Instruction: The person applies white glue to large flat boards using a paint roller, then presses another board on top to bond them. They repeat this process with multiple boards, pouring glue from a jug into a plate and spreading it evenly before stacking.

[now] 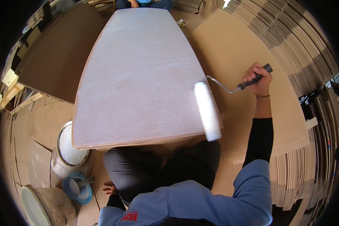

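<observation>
My right hand (258,78) is wrapped round the black handle of a paint roller (207,111), out to the right. The roller's white sleeve, smeared by motion, lies over the near right edge of a cardboard sheet (135,75) coated in a wet whitish layer. A bent wire frame joins sleeve and handle. Low on the left, beside my folded leg, my left hand (109,189) rests against the cardboard-covered floor with its fingers apart and holds nothing. Close to it sits a blue dish (87,194) with a white cup-like vessel and a tool handle in it.
A white-topped bucket (72,145) and a stained tub (56,205) stand at the left. Brown boards (60,52) lean at the far left. Plain cardboard sheets (248,45) lie on the right, before tall cardboard stacks (301,41). Another person (144,3) sits at the far end.
</observation>
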The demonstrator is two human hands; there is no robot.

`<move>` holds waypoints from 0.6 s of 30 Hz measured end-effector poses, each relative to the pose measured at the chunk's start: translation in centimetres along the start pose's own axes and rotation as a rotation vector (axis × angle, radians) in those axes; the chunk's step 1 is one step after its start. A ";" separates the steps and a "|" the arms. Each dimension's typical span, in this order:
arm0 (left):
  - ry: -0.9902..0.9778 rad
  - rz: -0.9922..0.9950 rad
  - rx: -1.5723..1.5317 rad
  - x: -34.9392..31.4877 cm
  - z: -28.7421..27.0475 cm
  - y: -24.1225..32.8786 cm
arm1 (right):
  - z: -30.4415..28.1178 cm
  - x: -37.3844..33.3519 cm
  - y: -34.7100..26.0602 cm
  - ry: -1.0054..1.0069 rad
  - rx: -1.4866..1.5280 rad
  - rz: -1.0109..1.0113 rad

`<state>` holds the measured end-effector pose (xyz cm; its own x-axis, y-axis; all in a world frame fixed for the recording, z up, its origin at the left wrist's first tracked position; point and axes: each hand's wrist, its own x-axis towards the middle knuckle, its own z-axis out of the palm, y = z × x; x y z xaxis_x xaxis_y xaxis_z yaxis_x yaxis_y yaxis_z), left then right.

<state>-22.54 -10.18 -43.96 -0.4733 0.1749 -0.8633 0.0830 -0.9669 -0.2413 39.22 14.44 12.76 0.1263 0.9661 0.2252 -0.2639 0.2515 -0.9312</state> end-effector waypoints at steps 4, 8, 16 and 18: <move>0.020 -0.134 -0.311 0.3 0.6 -0.5 | -4.3 -2.2 -2.9 0.235 -0.166 -0.112; 0.286 -0.308 -1.767 1.0 2.0 -0.8 | -5.1 -5.3 -6.6 0.433 -0.039 -0.287; 0.549 -0.259 -2.710 1.9 3.1 -1.3 | -0.9 -7.7 2.0 0.775 0.189 -0.584; 0.592 -0.266 -2.783 2.0 3.4 -1.5 | -0.3 -9.1 3.4 0.734 0.075 -0.616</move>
<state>-26.55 -9.04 -43.80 -0.5654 0.5422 -0.6215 0.3741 0.8402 0.3926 37.46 6.50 7.43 0.8235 0.3927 0.4095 -0.0085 0.7302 -0.6831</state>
